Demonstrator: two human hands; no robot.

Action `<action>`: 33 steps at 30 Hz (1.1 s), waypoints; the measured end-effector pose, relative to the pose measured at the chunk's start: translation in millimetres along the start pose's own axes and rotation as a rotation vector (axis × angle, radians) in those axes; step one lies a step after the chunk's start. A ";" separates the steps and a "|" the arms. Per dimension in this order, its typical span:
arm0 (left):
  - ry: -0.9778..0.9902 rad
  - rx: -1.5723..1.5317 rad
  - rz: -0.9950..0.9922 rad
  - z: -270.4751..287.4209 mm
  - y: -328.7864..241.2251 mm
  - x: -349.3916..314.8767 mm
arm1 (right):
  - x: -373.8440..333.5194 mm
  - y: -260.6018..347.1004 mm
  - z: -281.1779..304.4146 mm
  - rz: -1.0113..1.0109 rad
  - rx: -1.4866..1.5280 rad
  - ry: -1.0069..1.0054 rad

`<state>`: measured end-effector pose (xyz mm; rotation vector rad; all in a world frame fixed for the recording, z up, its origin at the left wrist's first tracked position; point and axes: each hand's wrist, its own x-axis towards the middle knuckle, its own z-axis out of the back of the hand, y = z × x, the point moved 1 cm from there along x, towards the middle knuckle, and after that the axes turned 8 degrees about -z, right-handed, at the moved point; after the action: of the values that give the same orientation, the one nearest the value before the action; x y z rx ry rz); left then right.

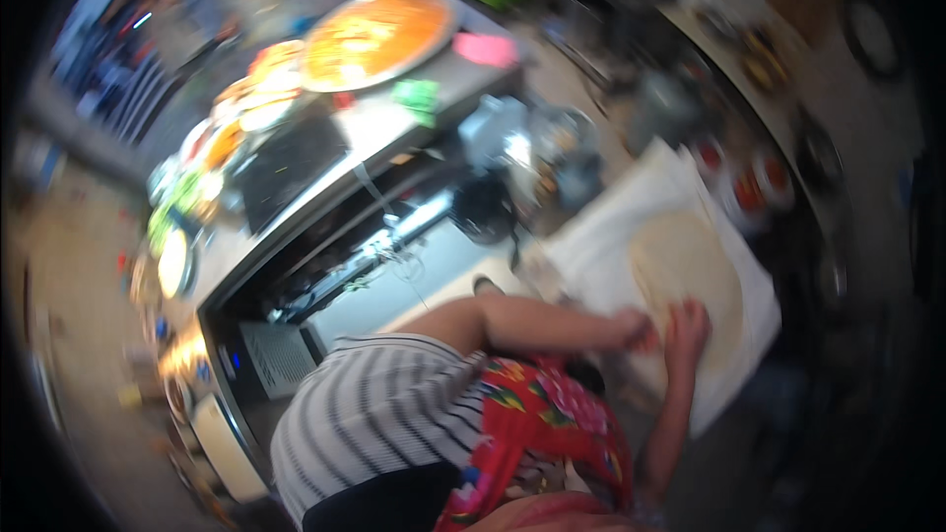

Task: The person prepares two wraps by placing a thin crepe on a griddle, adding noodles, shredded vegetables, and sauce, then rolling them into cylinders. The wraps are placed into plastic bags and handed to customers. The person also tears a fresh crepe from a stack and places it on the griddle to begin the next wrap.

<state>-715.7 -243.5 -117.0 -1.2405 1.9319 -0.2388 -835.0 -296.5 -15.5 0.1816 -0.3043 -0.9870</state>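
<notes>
L hand [634, 330], R hand [688, 325] @ dough [695, 256]

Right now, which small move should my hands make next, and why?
Perhaps ease your bare left hand away from your right hand along the pale round dough-like disc: both are close together at its near side, while its far side lies untouched on the flat white sheet.

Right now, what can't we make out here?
Left hand, right hand: head view, blur hides whether either grips the pale round sheet.
Round tray: head view, glare and blur hide what its orange contents are.
Red floral garment: head view, cut off by the lower edge.
</notes>
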 end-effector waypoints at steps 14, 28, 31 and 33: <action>0.227 1.838 -1.200 -29.6 -105.4 -133.6 | 4.4 12.8 40.9 -0.275 0.329 -0.098; 0.379 2.112 -0.974 7.7 -129.0 -129.4 | -25.6 31.6 51.0 -0.285 0.418 0.067; 0.376 2.073 -1.042 16.6 -122.1 -131.4 | -18.9 27.0 51.0 -0.286 0.344 -0.116; 0.382 2.072 -1.050 17.7 -120.8 -130.6 | -12.8 20.4 48.8 -0.390 0.418 0.015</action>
<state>-596.7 -191.1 5.7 -0.4065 0.1897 -2.2727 -841.8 -275.4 34.1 0.6476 -0.4710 -1.2986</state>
